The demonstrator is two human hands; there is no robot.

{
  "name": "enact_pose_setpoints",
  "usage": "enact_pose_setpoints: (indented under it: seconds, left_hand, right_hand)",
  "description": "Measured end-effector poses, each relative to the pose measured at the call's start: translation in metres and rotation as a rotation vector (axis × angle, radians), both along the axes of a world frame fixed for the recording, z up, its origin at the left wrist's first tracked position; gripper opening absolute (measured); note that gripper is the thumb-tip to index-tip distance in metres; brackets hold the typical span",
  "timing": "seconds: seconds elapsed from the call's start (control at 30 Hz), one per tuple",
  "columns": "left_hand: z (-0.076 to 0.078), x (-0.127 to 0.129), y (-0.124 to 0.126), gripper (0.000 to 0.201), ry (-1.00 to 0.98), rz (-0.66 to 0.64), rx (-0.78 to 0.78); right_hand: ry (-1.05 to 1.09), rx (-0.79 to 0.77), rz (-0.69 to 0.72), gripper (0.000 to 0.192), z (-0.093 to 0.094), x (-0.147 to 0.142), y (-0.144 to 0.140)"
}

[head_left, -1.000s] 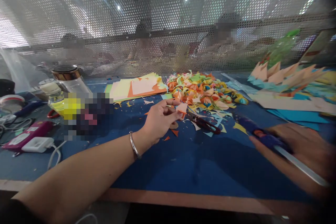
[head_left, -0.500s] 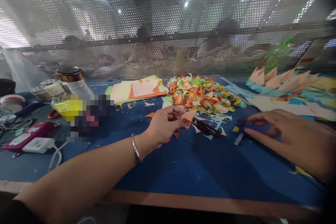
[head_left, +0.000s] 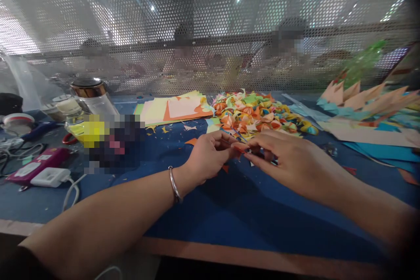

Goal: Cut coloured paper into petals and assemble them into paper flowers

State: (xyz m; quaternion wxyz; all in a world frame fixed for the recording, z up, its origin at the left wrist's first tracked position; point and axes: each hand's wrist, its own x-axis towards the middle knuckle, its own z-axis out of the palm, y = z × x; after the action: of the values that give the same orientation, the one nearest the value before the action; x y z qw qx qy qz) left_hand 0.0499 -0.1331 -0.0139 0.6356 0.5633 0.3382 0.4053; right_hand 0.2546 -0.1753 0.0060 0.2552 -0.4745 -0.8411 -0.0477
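Behind the blue worktop [head_left: 203, 210], a perforated metal screen [head_left: 197, 39] across the whole width, with blurred figures of other people beyond it.

Left hand [head_left: 206, 157] near the middle of the worktop, fingers curled and pinched on a small folded paper piece [head_left: 240, 149], orange at its edge. Silver bangle [head_left: 175, 184] on the left wrist. Right hand [head_left: 288, 162] just beside the left one, fingertips meeting the same paper piece from the other side; probably pinching it too, but the grip itself hidden by the fingers, so cannot tell for sure. Paper piece held slightly above the worktop, between both hands, directly in front of the pile of folded coloured papers [head_left: 259, 116].

Flat stack of coloured sheets [head_left: 173, 109] left of this pile, touching it at the edge. Small paper scraps [head_left: 190, 129] scattered on the blue surface around. Pointed paper shapes in peach and turquoise [head_left: 364, 100] at the far right. At the left, a glass jar with metal lid [head_left: 87, 94], a pink device [head_left: 36, 166] and a white charger with cable [head_left: 52, 177], well apart from the hands.
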Motion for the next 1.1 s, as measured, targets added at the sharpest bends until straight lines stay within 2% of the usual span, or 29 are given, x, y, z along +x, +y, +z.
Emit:
enact_pose_setpoints:
  seconds: [0.17,0.37,0.47,0.57,0.7,0.87,1.1]
  left_hand:
    - [0.001,0.0,0.0,0.044,0.011,-0.003,-0.04]
    - [0.011,-0.002,-0.004,0.018,0.022,0.001,-0.171]
    - [0.012,-0.003,-0.003,0.017,-0.027,-0.023,-0.225]
    - [0.009,-0.003,-0.001,0.024,-0.037,-0.064,-0.191]
    - [0.007,-0.004,0.0,0.022,-0.014,-0.086,-0.151]
    - [0.009,-0.005,0.0,0.035,0.005,-0.114,-0.093]
    - [0.006,-0.005,0.002,0.037,0.121,-0.058,0.076]
  right_hand:
    - [0.012,0.03,0.017,0.027,-0.007,-0.002,0.002]
    - [0.067,0.065,0.082,0.026,-0.009,-0.002,0.004]
    - [0.102,0.081,0.096,0.023,-0.008,-0.002,0.004]
    - [0.13,0.057,0.085,0.023,-0.008,-0.001,0.005]
    - [0.173,0.033,0.077,0.028,-0.009,0.001,0.006]
    - [0.203,-0.012,0.094,0.025,-0.007,0.0,0.006]
    - [0.248,-0.083,0.125,0.018,-0.007,0.0,0.005]
